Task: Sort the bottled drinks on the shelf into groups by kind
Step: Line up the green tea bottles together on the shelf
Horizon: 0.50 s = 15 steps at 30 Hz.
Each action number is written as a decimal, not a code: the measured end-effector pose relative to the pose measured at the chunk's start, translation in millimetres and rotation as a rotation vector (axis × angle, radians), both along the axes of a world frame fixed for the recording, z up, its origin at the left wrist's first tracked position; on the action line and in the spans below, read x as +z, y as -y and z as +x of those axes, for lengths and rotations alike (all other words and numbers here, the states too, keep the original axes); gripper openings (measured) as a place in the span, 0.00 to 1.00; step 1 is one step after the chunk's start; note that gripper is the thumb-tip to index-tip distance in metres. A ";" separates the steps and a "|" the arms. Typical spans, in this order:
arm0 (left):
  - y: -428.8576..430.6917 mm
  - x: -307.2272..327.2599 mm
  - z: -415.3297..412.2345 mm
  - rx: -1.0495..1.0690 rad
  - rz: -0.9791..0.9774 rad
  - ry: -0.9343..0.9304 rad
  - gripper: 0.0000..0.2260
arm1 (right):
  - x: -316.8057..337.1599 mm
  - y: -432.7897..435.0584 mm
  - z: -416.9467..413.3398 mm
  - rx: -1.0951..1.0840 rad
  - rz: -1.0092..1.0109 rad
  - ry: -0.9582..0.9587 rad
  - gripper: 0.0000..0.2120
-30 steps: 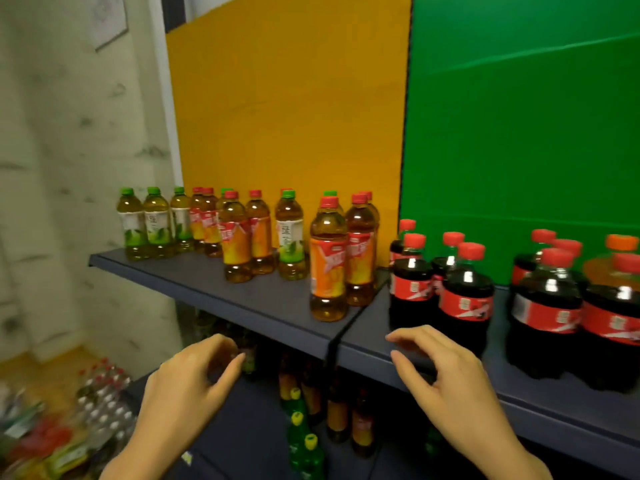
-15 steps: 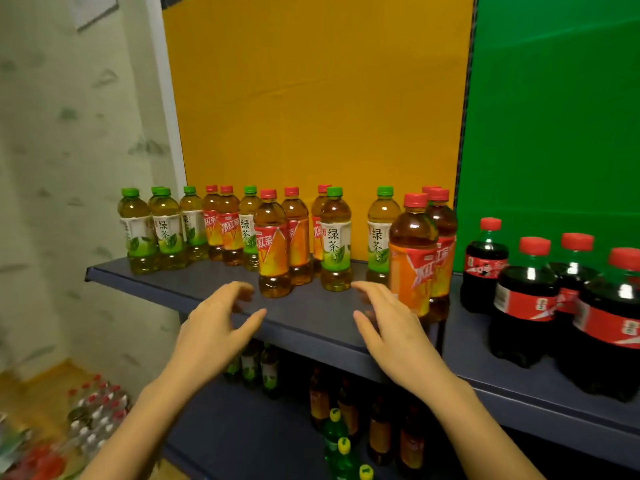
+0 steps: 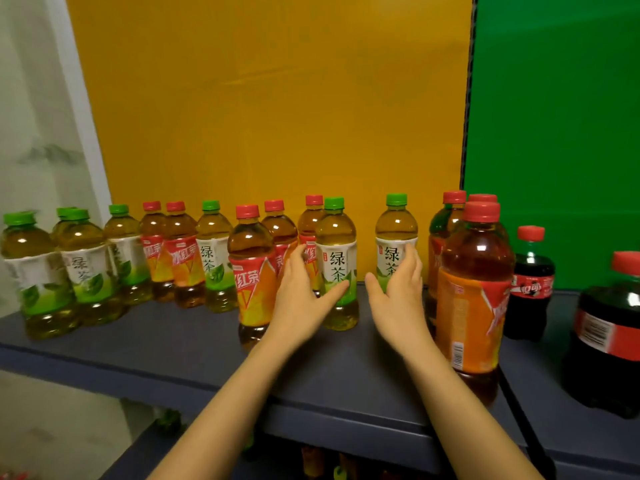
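— What's different from half a second back?

— Both hands have gone forward, off the front edge of the shelf [image 3: 166, 344] and in among the bottles. The left hand [image 3: 304, 292] is spread wide. Its thumb lies on the front of one green tea bottle [image 3: 335, 233] and its fingers are at that bottle's left side, not closed round it. The right hand [image 3: 398, 296] is wide too, with straight fingers against the second green tea bottle [image 3: 396, 226] and the thumb held apart.

— What stands around them?

— Nearest, at the right front, is a tall iced red tea bottle [image 3: 474, 299], just beside the right forearm. Right of it is a large cola bottle [image 3: 609, 337], with a small cola bottle [image 3: 531, 282] further back. Just left of the left wrist is another red tea bottle [image 3: 250, 271], its foot partly hidden by the arm. More red-capped bottles [image 3: 280, 226] crowd close behind the left fingers. Further left the row runs mixed, red caps and green, to a cluster of green-capped bottles [image 3: 41, 271] at the shelf's end. At the back is a yellow panel [image 3: 277, 98], and behind the colas a green panel [image 3: 554, 133].

— And how do the two green teas stand?

— Upright on the shelf, caps up, long axis vertical, labels facing the camera, with a gap between them.
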<state>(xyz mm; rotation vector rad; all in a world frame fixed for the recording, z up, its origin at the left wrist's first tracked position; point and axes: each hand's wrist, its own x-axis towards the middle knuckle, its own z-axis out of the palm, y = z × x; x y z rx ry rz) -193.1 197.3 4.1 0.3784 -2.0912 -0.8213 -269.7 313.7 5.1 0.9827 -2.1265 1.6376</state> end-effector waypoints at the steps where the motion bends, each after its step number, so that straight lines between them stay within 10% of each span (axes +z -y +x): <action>1: 2.9 -0.2 -10.2 -0.002 0.009 -0.004 0.43 | 0.9 4.5 -3.8 -0.039 -0.033 0.017 0.36; 15: 29.4 1.8 -63.5 0.005 0.113 -0.042 0.34 | 2.0 41.9 -45.5 -0.279 -0.101 0.200 0.43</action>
